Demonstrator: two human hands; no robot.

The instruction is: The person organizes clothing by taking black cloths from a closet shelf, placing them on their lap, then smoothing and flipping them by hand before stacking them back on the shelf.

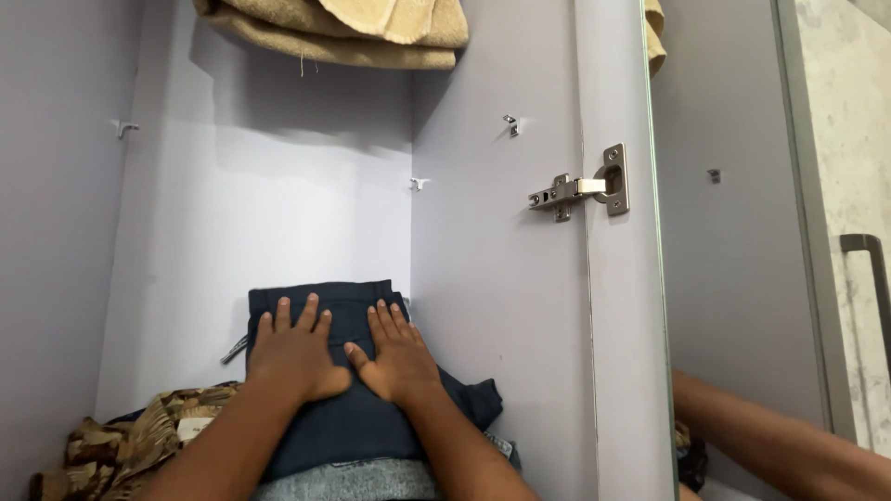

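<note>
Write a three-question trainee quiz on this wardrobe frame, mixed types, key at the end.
1. True or false: both hands lie flat, palms down, on the folded dark blue garment.
2. Multiple choice: what lies to the left of the dark blue garment? A) a white plate B) a brown patterned cloth C) a red box
3. Short answer: what metal part is fixed to the wardrobe door's inner edge?

Key
1. True: the left hand and the right hand rest side by side on it, fingers spread.
2. B: the brown patterned cloth.
3. A silver hinge.
</note>
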